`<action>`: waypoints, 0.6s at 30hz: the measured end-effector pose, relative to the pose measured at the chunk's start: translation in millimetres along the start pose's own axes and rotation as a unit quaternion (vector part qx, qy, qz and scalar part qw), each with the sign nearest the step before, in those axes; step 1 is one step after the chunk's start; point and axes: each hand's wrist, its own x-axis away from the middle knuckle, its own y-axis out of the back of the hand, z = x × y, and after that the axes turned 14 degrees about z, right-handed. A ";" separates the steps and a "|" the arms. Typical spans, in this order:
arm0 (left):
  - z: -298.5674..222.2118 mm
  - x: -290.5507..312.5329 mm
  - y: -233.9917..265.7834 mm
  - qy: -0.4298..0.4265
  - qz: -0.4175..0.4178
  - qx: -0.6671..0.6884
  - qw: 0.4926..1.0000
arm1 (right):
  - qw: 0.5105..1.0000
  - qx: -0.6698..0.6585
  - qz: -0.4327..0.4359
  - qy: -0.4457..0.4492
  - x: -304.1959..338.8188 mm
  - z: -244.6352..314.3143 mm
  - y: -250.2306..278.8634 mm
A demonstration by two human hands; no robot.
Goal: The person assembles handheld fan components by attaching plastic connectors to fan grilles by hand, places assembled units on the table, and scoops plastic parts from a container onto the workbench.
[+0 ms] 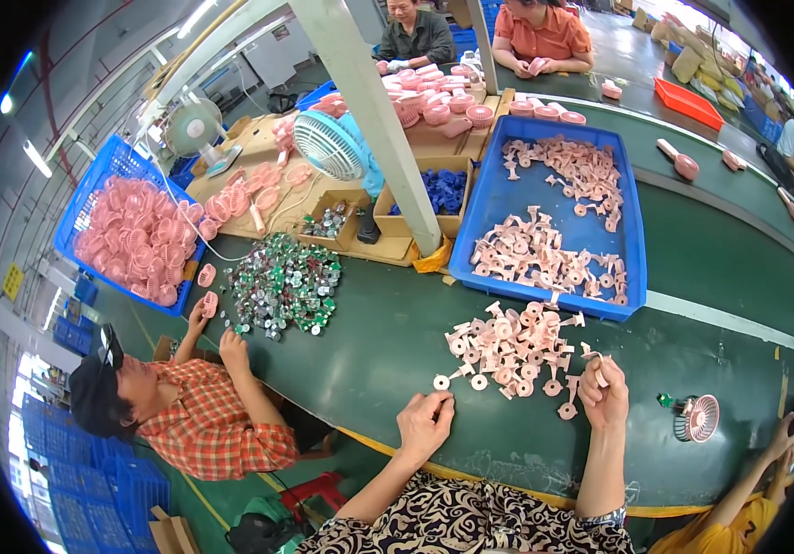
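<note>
My right hand (pixel 604 392) is raised over the green table, its fingers pinched on a small pink plastic part (pixel 589 351) whose tip pokes out above them. My left hand (pixel 424 427) lies closed near the table's front edge; anything inside its curled fingers is hidden. Just beyond its knuckles sits one loose pink stemmed disc (pixel 441 381). Between and ahead of my hands spreads a pile of the same pink stemmed discs (pixel 512 346). Behind the pile stands a blue tray (pixel 549 301) with two more heaps of these parts.
At right lie a round pink fan cage (pixel 697 418) and a small green piece (pixel 665 400). A heap of green circuit boards with motors (pixel 286 282) is at left, beside a co-worker in a checked shirt (pixel 217 415). A metal post (pixel 383 120) and a fan (pixel 330 145) stand beyond.
</note>
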 end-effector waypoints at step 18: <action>-0.3 -1.4 -1.5 -0.017 -0.004 0.003 1.000 | 0.999 0.041 0.003 0.000 1.1 -2.7 3.3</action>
